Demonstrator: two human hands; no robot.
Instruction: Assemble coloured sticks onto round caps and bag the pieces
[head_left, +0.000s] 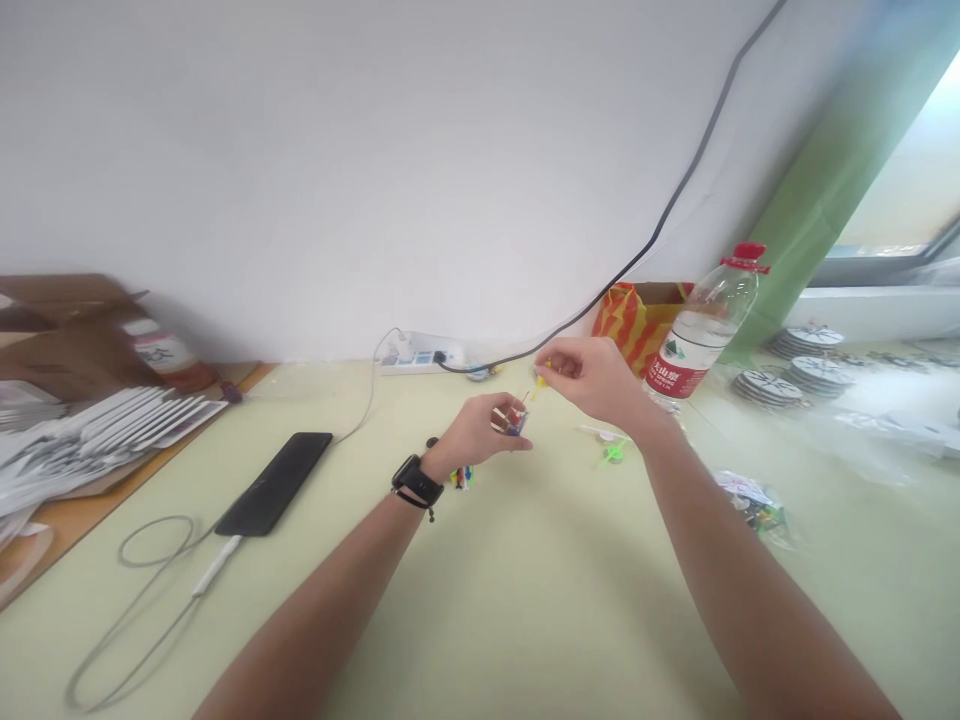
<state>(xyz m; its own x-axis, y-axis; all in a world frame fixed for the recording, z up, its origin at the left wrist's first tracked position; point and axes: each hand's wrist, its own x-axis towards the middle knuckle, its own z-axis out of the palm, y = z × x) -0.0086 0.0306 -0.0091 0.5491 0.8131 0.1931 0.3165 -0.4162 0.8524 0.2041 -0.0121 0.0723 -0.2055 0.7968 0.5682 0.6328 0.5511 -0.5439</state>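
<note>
My left hand [491, 425] is closed on a small red, white and blue piece [516, 418], held just above the table. A thin stick-like part rises from that piece. Higher and to the right, my right hand [581, 370] pinches a small yellow piece [541, 378] between thumb and fingertips, slightly apart from the piece in my left hand. Both pieces are too small and blurred to name closely. Under my left wrist, some small multicoloured parts [463, 477] lie partly hidden. A bright green plastic part [613, 453] rests on the table below my right wrist.
A large water bottle [701, 330] stands right of my right hand, before a red-and-yellow bag [630, 325]. Stacked discs [769, 388] and a plastic bag of parts [754, 505] lie right. A charging phone [276, 484], power strip [420, 355] and white packets [127, 430] are left.
</note>
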